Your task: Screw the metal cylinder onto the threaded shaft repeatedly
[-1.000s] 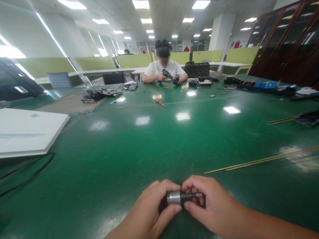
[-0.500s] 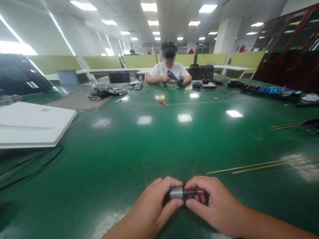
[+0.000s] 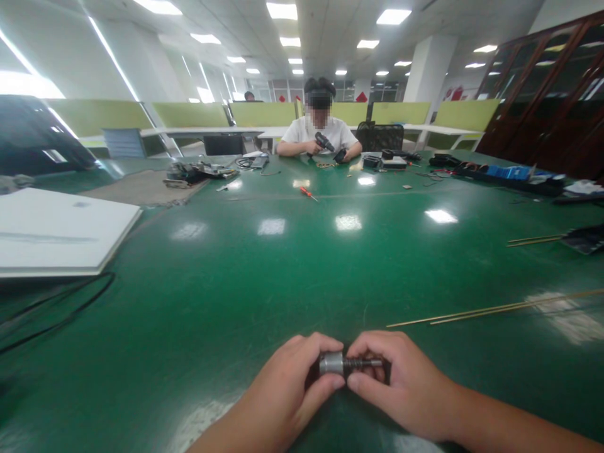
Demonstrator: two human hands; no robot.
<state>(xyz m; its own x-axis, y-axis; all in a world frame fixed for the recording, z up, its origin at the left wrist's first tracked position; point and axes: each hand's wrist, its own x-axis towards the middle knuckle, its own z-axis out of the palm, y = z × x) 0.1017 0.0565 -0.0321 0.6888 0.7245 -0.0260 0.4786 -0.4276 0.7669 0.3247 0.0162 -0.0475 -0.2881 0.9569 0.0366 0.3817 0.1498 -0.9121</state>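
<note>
Both hands pinch one small silver metal cylinder with a dark threaded shaft [image 3: 349, 363], its long axis running left-right: left hand [image 3: 287, 393] on the barrel, right hand [image 3: 401, 384] on the shaft.

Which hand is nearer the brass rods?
Right. The right hand is just left of the brass rods, near their end; the left hand is farther left, across the metal part both hold.

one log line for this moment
left hand: grips metal cylinder | right hand: pinches dark shaft | surface: green table
</note>
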